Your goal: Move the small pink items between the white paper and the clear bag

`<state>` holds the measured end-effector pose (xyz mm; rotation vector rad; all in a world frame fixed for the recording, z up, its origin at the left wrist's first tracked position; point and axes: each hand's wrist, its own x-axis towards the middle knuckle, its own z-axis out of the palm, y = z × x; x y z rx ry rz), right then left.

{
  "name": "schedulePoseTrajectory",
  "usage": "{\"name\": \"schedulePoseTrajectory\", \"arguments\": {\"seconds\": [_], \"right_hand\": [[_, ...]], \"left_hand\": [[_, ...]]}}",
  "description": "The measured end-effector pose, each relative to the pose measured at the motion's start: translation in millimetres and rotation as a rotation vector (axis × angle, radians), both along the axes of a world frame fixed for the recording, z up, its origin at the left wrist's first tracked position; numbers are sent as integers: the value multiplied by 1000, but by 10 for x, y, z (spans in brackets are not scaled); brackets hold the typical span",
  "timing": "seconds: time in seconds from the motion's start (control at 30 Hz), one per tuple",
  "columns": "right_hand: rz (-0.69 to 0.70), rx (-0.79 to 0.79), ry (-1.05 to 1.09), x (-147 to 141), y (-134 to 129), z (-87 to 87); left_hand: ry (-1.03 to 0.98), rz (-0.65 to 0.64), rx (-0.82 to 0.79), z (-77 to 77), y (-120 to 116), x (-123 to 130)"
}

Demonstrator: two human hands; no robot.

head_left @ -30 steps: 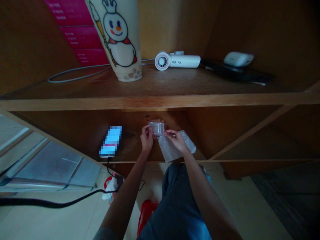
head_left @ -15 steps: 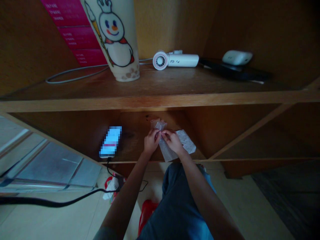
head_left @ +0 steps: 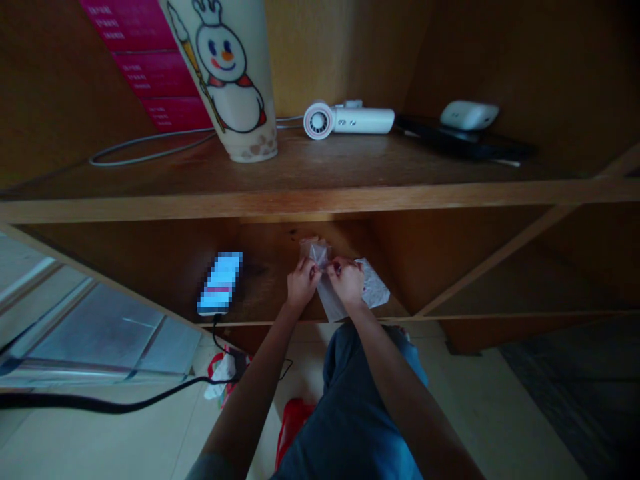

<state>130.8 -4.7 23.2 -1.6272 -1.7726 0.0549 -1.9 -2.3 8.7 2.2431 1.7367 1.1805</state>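
Note:
A small clear plastic packet is pinched at its lower edge between my left hand and my right hand, and it looks crumpled. My fingertips nearly meet on it. A sheet of white paper or tissue lies under my right hand on the dark wooden desk. Its lower part hangs toward the desk's front edge. My hands hide whatever the packet's lower part holds.
A lit phone lies left of my hands with a black cable running down. Above stands a wooden shelf holding a tall snowman cup, a white handheld fan and a white case. My knees are below the desk.
My hands have moved closer together, and both now pinch the packet. The packet has gone from a flat square to a bunched shape. The view has shifted slightly.

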Motion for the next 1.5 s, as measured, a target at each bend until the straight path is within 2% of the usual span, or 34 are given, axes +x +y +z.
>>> {"name": "schedulePoseTrajectory", "arguments": {"seconds": [0.07,0.13,0.27,0.53,0.73,0.83,0.97,1.07,1.13,1.27,1.5], "right_hand": [[-53,25,15,26,-3,1],[-46,40,54,32,-16,17],[68,20,137,-3,-61,73],[208,0,308,-36,-82,133],[270,-18,394,-3,-11,73],[296,-36,573,-18,39,41],[287,-108,965,-43,91,31],[285,-178,1173,-53,101,35],[282,-194,1235,-55,100,38],[272,-156,1132,-44,93,51],[280,-47,906,-12,71,85]], "left_hand": [[-55,-21,6,2,10,0],[-111,-42,5,6,25,4],[-245,-99,-17,53,43,27],[-469,-105,-62,265,6,76],[-574,-170,-149,263,-31,68],[-726,-196,-175,226,-17,67],[-994,-197,-173,209,26,80],[-1068,-202,-172,241,38,97],[-1070,-213,-178,273,33,106],[-1026,-226,-190,305,19,106],[-1006,-230,-188,259,9,117]]}}
